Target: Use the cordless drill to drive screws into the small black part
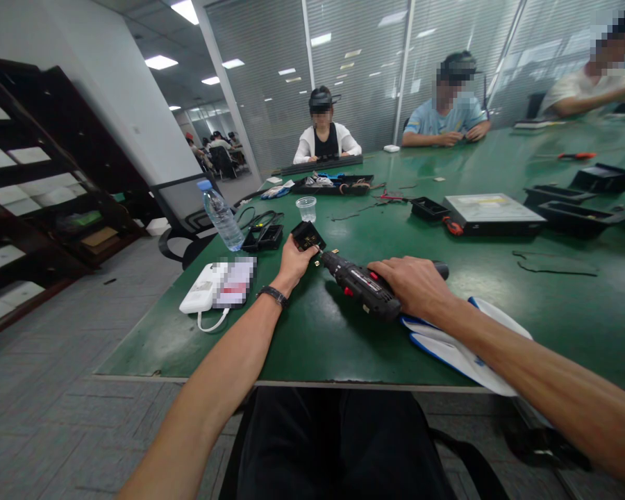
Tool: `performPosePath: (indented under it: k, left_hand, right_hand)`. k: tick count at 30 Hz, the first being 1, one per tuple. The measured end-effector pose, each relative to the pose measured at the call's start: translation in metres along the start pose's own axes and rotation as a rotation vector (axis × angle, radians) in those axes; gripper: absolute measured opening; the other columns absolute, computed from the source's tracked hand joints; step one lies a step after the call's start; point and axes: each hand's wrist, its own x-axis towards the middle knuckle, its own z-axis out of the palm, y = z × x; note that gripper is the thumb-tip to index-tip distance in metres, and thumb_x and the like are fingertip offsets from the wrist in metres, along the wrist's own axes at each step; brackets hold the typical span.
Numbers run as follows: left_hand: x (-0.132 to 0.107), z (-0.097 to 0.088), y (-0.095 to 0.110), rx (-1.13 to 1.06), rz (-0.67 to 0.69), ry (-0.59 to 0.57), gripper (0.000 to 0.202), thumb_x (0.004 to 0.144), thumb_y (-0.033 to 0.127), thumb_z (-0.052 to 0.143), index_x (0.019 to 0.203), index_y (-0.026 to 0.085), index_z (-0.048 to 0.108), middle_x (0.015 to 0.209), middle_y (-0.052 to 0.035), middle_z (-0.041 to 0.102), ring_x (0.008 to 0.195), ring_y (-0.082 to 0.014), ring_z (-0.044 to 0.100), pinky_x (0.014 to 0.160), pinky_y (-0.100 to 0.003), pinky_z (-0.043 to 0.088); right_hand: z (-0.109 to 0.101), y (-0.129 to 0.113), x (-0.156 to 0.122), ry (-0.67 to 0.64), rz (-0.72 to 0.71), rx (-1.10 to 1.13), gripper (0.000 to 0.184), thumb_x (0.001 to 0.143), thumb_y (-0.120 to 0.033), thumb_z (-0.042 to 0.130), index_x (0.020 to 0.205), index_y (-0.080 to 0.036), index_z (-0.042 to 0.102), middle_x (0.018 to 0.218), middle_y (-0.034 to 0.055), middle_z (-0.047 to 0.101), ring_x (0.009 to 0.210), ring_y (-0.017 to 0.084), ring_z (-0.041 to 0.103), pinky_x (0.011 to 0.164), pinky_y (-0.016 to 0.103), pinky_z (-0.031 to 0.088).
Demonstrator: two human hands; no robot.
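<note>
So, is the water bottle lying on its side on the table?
No, the water bottle stands on its base, cap up, on the green table near the left edge.

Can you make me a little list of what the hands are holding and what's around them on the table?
left hand: holds a small black part tilted up off the table
right hand: wrapped around a black electric screwdriver, tip at the part
under right arm: white and blue gloves
table: green
near left hand: water bottle, plastic cup, white power bank
across table: other people sitting
</note>
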Motion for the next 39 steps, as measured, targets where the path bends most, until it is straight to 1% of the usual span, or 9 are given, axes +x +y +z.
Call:
performPosePath:
  k: [6,13,20,26,34,39]
  left_hand:
    - [-0.0014,0.0007,0.0029,0.022,0.021,-0.004,0.049,0.063,0.011,0.077,0.109,0.016,0.059,0.108,-0.0090,0.069,0.099,-0.0215,0.066,0.097,-0.041,0.050]
    - [-0.0020,0.0010,0.0040,0.017,0.019,0.000,0.049,0.064,0.011,0.076,0.109,0.015,0.059,0.108,-0.0090,0.069,0.103,-0.0222,0.065,0.097,-0.041,0.049]
    - [-0.0033,0.0008,0.0052,0.024,0.024,-0.005,0.048,0.064,0.011,0.077,0.108,0.016,0.059,0.108,-0.0089,0.069,0.100,-0.0221,0.065,0.096,-0.042,0.050]
    - [-0.0037,0.0006,0.0071,0.019,0.024,-0.003,0.048,0.064,0.012,0.078,0.107,0.016,0.059,0.107,-0.0085,0.069,0.100,-0.0222,0.065,0.096,-0.042,0.050]
    - [-0.0029,0.0009,0.0063,0.018,0.019,-0.005,0.048,0.064,0.009,0.076,0.109,0.015,0.058,0.110,-0.0098,0.068,0.102,-0.0219,0.065,0.098,-0.041,0.049]
    - [-0.0019,0.0009,0.0047,0.024,0.015,0.001,0.049,0.065,0.008,0.075,0.110,0.015,0.058,0.111,-0.0096,0.068,0.100,-0.0209,0.065,0.096,-0.039,0.050]
  right_hand:
    - [-0.0008,0.0003,-0.0001,-0.007,-0.007,-0.001,0.031,0.083,-0.028,0.055,0.113,-0.024,0.062,0.096,0.0065,0.071,0.080,0.024,0.064,0.064,0.032,0.030]
    - [-0.0012,-0.0005,-0.0005,-0.013,0.004,0.002,0.035,0.084,-0.029,0.054,0.119,-0.023,0.060,0.098,0.0078,0.071,0.081,0.024,0.063,0.065,0.032,0.032]
    - [-0.0005,0.0001,-0.0003,-0.011,-0.004,-0.001,0.034,0.084,-0.028,0.055,0.117,-0.024,0.061,0.098,0.0070,0.071,0.082,0.024,0.063,0.065,0.032,0.032]
    - [0.0021,0.0010,-0.0005,0.005,-0.011,0.007,0.036,0.085,-0.028,0.054,0.120,-0.023,0.059,0.099,0.0074,0.071,0.082,0.024,0.063,0.067,0.032,0.033]
    - [0.0002,-0.0003,-0.0001,-0.006,-0.002,0.007,0.032,0.085,-0.030,0.054,0.115,-0.024,0.061,0.098,0.0070,0.071,0.082,0.024,0.063,0.065,0.032,0.032]
    - [0.0016,0.0005,-0.0006,-0.003,-0.009,0.005,0.035,0.084,-0.030,0.056,0.118,-0.023,0.060,0.099,0.0069,0.071,0.083,0.024,0.063,0.066,0.032,0.032]
